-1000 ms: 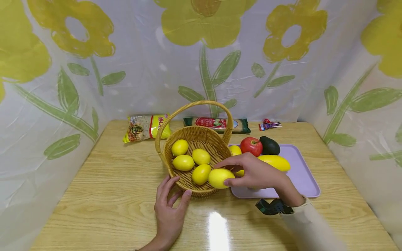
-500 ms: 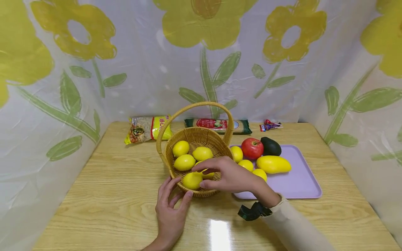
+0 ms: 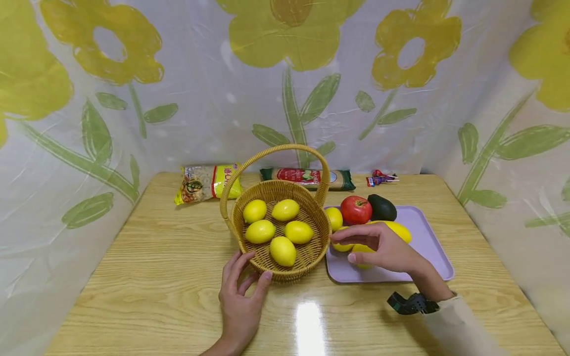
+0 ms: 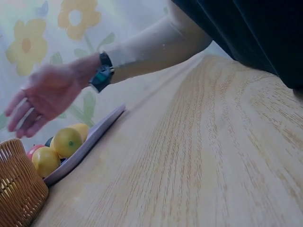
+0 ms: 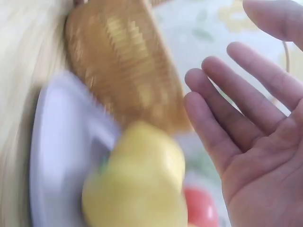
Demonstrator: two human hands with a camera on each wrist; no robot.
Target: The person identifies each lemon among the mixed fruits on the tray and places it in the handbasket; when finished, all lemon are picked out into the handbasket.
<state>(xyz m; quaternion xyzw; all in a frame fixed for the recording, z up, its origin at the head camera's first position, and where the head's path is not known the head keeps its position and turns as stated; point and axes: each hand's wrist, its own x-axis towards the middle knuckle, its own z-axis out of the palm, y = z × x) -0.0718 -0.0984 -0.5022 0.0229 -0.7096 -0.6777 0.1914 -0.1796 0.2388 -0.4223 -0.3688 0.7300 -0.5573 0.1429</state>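
A woven basket (image 3: 318, 257) with a tall handle holds several yellow lemons (image 3: 282, 251). My left hand (image 3: 242, 304) rests against its near left side, fingers spread and fingertips touching the rim and outer wall. To the right, my right hand (image 3: 385, 247) hovers over a purple tray (image 3: 427, 252), partly covering the lemons (image 3: 362, 257) there. Nothing is in this hand; the right wrist view shows its fingers (image 5: 246, 94) extended and palm bare. Also on the tray are a long yellow fruit (image 3: 400, 231), a red round fruit (image 3: 356, 210) and a dark green avocado (image 3: 381, 207).
Behind the basket lie a yellow bag of dry food (image 3: 207, 183) and a green-ended packet (image 3: 336, 180). Wrapped lollipops (image 3: 380, 178) sit at the back right. A flower-printed curtain (image 3: 200, 99) borders the wooden table (image 3: 156, 277) at the back and sides.
My right hand carried a lemon left into the basket, released it among the others, then moved back right over the tray. My left hand stayed against the basket.
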